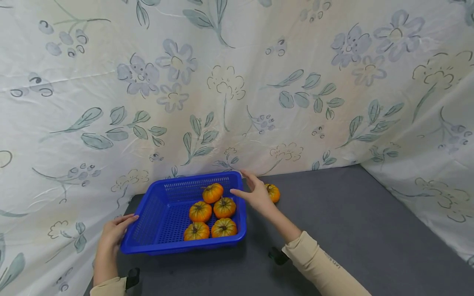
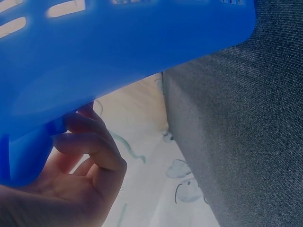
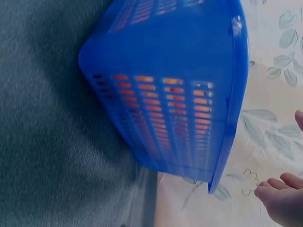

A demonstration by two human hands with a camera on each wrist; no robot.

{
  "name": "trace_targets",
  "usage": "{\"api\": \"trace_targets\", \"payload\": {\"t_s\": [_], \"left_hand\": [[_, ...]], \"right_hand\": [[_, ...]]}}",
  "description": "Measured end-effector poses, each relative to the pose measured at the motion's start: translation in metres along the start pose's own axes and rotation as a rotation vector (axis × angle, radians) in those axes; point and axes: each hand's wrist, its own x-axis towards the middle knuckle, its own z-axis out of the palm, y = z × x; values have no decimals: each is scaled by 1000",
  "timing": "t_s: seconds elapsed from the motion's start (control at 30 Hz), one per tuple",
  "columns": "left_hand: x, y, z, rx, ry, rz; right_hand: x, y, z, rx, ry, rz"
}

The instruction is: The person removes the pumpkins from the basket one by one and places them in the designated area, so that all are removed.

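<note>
A blue plastic basket [image 1: 164, 222] with slotted walls holds several small orange pumpkins [image 1: 200, 212], gathered toward its right side. My left hand [image 1: 112, 234] grips the basket's left rim; in the left wrist view its fingers [image 2: 97, 146] curl beneath that rim. Over by the far right corner, my right hand [image 1: 259, 196] hovers with thumb and fingers spread. In the right wrist view, the partly visible right hand [image 3: 284, 198] is apart from the basket wall [image 3: 165, 52] and holds nothing. One more pumpkin [image 1: 273, 193] lies outside, partly hidden behind the right hand.
The dark grey tabletop [image 1: 326, 213] extends to the right of the basket. A floral curtain [image 1: 237, 102] hangs close behind the basket and along the table's right side. Dark straps [image 1: 132, 278] show at both wrists.
</note>
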Motion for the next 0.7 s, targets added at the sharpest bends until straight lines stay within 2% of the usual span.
{"api": "trace_targets", "payload": {"t_s": [0.27, 0.7], "left_hand": [[1, 0, 0, 2, -7, -6], [-2, 2, 0, -4, -27, 2]], "right_hand": [[-7, -7, 15, 37, -83, -13], [-15, -5, 36, 46, -188, -24]]}}
